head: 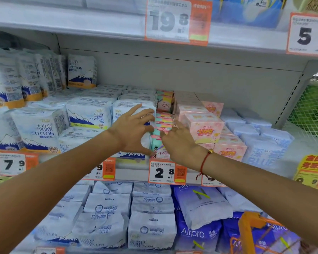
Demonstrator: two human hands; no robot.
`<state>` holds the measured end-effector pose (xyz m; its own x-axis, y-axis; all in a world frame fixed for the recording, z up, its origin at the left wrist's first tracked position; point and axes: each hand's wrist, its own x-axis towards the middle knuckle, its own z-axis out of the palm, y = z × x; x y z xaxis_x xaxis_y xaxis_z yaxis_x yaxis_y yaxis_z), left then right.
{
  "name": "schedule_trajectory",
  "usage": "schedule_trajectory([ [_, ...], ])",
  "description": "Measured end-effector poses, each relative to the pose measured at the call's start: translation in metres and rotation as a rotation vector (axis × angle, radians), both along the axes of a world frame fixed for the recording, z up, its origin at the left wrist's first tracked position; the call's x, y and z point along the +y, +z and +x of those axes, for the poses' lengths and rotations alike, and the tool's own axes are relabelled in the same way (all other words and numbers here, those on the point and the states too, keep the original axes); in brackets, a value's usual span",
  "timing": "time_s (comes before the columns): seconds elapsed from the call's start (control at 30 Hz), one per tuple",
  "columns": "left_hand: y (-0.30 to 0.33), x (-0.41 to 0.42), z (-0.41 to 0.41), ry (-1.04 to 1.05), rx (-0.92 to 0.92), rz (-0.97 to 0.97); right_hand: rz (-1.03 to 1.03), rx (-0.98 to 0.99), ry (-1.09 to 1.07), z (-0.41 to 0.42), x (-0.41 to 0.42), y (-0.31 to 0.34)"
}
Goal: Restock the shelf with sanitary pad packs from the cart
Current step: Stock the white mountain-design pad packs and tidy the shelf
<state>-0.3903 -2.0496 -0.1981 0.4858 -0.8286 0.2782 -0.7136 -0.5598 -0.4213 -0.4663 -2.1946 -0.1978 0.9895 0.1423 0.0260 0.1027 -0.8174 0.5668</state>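
At the centre of the frame, a narrow column of pink-and-teal pad packs point(163, 123) is seen squeezed between the white-and-blue cotton packs point(92, 114) to its left and the pink boxes point(204, 125) to its right, on the middle shelf point(132, 174). The left hand point(134, 129) is spread with fingers extended, pressed against the white packs beside the column and touching its left edge; nothing is gripped by it. The right hand point(178, 142) is laid against the column's front and right side with fingers loosely extended; whether a pack is pinched under it cannot be told, since the fingertips are hidden against the packaging.

Several risks can be judged from here. The column is stacked high and thin (its packs look soft and slippery), so it could be toppled forward off the shelf edge if pressure is released unevenly. The neighbouring white packs could be shoved askew by the left hand, and the pink boxes could be nudged backward by the right. The price tag point(162, 172) just below could be knocked loose by a wrist. The orange cart point(246, 228), at lower right, is well apart from both hands.
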Motion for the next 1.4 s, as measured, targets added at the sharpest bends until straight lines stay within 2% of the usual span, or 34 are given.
schedule_trajectory([
  [0.1,-0.001,-0.007,-0.002,-0.009,-0.040,-0.054,-0.056,0.043,-0.019,-0.005,0.001,-0.001],
  [0.23,-0.002,-0.017,-0.006,-0.011,-0.002,-0.090,-0.174,0.159,-0.093,-0.006,0.001,-0.001],
  [0.47,-0.001,-0.022,-0.009,0.106,-0.010,-0.001,-0.220,0.205,-0.092,0.004,0.007,-0.002],
  [0.63,0.009,-0.022,-0.020,0.107,0.013,0.008,-0.126,0.156,-0.055,-0.009,-0.004,0.012],
  [0.87,0.005,-0.023,-0.023,0.049,0.004,-0.029,-0.138,0.022,0.099,-0.015,-0.017,0.010],
  [0.97,0.002,-0.024,-0.020,0.071,-0.013,-0.031,-0.065,-0.021,0.127,-0.012,-0.014,0.009],
  [1.07,0.001,-0.025,-0.020,0.088,-0.016,-0.053,0.018,-0.196,0.285,-0.011,-0.011,0.007],
  [1.13,0.000,-0.027,-0.021,0.087,-0.028,-0.051,0.052,-0.172,0.229,-0.012,-0.013,0.004],
  [1.23,-0.003,-0.028,-0.025,0.116,-0.023,-0.009,-0.013,-0.098,0.126,-0.013,-0.018,-0.003],
  [1.4,-0.004,-0.033,-0.030,0.177,-0.050,0.013,-0.037,-0.118,0.140,-0.011,-0.017,-0.005],
])
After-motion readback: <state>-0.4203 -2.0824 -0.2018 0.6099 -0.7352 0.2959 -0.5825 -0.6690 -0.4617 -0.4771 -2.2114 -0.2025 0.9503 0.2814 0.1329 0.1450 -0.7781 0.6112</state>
